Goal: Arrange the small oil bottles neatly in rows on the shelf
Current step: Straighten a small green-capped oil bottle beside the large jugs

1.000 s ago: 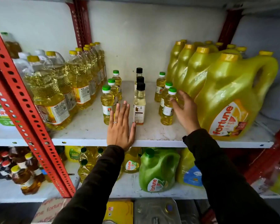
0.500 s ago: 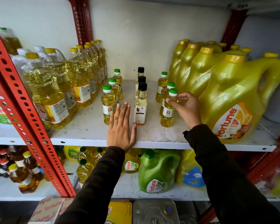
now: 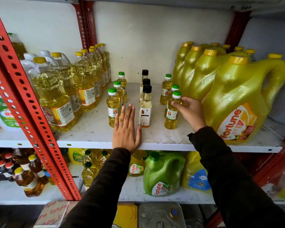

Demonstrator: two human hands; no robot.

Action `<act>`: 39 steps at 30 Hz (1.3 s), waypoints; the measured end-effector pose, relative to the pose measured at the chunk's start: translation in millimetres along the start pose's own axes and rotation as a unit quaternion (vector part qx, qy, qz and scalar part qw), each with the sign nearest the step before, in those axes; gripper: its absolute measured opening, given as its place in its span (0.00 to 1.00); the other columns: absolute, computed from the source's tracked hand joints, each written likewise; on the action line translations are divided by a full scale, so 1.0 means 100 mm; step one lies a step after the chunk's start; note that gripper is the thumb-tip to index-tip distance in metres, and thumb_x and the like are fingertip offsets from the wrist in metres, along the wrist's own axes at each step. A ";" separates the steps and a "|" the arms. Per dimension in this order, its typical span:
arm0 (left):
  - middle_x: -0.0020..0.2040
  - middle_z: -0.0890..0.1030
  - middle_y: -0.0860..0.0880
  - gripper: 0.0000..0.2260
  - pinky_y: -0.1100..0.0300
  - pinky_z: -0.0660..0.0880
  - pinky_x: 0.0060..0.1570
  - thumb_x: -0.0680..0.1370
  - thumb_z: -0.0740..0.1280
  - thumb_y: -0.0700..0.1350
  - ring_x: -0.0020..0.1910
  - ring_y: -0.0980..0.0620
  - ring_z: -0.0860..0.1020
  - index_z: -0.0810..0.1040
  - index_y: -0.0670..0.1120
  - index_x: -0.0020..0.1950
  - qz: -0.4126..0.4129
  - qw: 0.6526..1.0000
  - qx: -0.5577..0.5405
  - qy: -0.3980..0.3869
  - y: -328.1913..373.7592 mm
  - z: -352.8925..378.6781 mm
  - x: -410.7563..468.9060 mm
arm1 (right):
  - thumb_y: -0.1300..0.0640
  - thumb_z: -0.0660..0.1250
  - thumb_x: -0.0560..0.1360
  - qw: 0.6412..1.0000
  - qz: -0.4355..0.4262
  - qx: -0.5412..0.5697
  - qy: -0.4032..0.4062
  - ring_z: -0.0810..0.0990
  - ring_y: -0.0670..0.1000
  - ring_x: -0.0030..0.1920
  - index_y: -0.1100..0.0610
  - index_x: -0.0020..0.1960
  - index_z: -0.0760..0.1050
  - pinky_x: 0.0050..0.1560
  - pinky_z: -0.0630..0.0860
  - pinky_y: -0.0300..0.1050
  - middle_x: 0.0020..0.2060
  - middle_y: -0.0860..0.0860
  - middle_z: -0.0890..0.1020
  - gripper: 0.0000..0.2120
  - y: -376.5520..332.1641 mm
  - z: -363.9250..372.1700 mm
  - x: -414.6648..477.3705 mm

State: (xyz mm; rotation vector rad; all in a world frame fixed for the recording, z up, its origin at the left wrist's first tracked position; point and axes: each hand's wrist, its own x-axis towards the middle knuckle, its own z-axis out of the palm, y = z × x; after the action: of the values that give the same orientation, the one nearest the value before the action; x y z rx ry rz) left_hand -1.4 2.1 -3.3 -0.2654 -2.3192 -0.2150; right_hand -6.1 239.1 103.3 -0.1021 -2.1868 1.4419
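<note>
Your right hand (image 3: 190, 111) has come up from the side of the front green-capped small oil bottle (image 3: 172, 111) and now pinches its shoulder between thumb and fingers. That bottle stands upright at the front of the right-hand row on the white shelf (image 3: 92, 132), just beside the yellow Fortune jug (image 3: 242, 96). Your left hand (image 3: 126, 129) lies flat, fingers spread, between the left row and the front black-capped bottle (image 3: 145, 106), holding nothing.
</note>
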 end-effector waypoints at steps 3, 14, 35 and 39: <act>0.85 0.50 0.43 0.34 0.50 0.36 0.82 0.83 0.52 0.57 0.84 0.46 0.44 0.51 0.41 0.85 -0.003 1.000 0.004 0.003 0.00 -0.01 0.00 | 0.51 0.80 0.68 0.999 0.007 -0.007 0.032 0.82 0.47 0.49 0.57 0.55 0.81 0.48 0.76 0.37 0.50 0.50 0.83 0.18 -0.02 0.02 -0.04; 0.85 0.50 0.43 0.34 0.49 0.38 0.82 0.83 0.52 0.57 0.84 0.45 0.45 0.53 0.41 0.84 0.001 1.000 0.011 -0.007 0.01 -0.03 0.00 | 0.54 0.78 0.71 1.000 -0.009 0.008 0.001 0.80 0.46 0.53 0.60 0.62 0.81 0.42 0.72 0.25 0.56 0.53 0.84 0.21 -0.01 -0.02 -0.10; 0.85 0.53 0.42 0.34 0.52 0.33 0.81 0.82 0.52 0.58 0.83 0.45 0.45 0.54 0.40 0.84 -0.011 1.000 0.014 -0.026 0.04 -0.10 0.01 | 0.48 0.79 0.69 0.999 -0.032 -0.024 -0.001 0.81 0.34 0.37 0.54 0.58 0.84 0.35 0.74 0.23 0.46 0.50 0.86 0.21 -0.02 -0.34 -0.54; 0.85 0.52 0.42 0.34 0.52 0.32 0.80 0.82 0.52 0.58 0.83 0.46 0.43 0.53 0.40 0.84 -0.016 0.999 0.012 -0.037 0.05 -0.12 0.01 | 0.48 0.79 0.69 0.999 -0.029 -0.021 0.001 0.79 0.28 0.34 0.54 0.60 0.83 0.33 0.71 0.22 0.42 0.45 0.84 0.22 -0.03 -0.38 -0.59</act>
State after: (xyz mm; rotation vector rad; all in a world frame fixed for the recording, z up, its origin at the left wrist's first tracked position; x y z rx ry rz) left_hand 8.0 4.3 6.2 -0.2286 -2.3980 -0.1958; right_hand 63.3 249.6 95.5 -0.0550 -2.2014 1.3637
